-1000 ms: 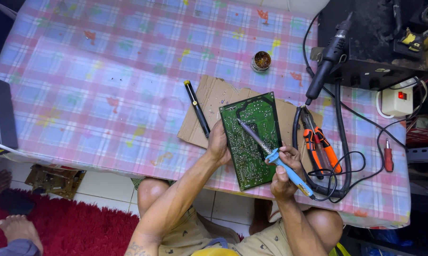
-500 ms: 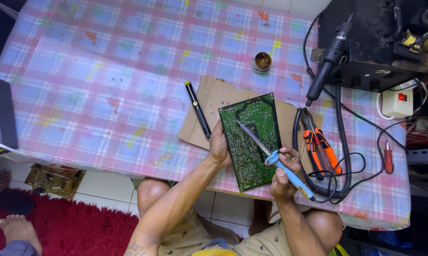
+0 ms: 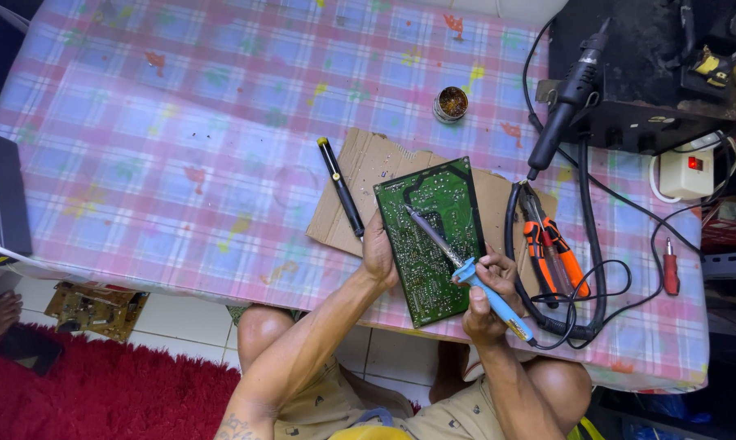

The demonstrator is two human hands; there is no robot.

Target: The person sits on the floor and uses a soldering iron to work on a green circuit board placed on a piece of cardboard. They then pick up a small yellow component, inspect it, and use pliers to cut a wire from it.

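Circuit board [image 3: 433, 240]: flat green rectangle, matte, fine pale tracing and solder dots across face; lying on torn sheet of brown cardboard [image 3: 368, 179], near edge of table [image 3: 180, 163]. Long axis of board running from far-left corner toward body, slightly tilted rightward at near end. Soldering iron [image 3: 465, 273]: thin grey metal shaft, blue plastic handle, yellowish butt; long axis diagonal, tip pointing up-left onto middle of board, handle trailing down-right toward lap. Right hand [image 3: 488, 297] closed around blue handle, pen-style, fingers curled over top, wrist bent inward, forearm rising from lower right. Left hand [image 3: 380, 253] pressed flat on left edge of board, thumb on green face, fingers closed on edge, forearm stretched up from lower left. Tablecloth smooth, plaid in pink and blue, spotted with coloured stains. Black pen-like tool [image 3: 341, 189] just left of board, partly on cardboard, lengthwise away from body. Small round tin [image 3: 451, 103] farther back. Orange-handled pliers [image 3: 551, 248] right of board, inside loop of black cable [image 3: 584, 244]. Red shaggy rug [image 3: 107, 391] on tiled floor below.
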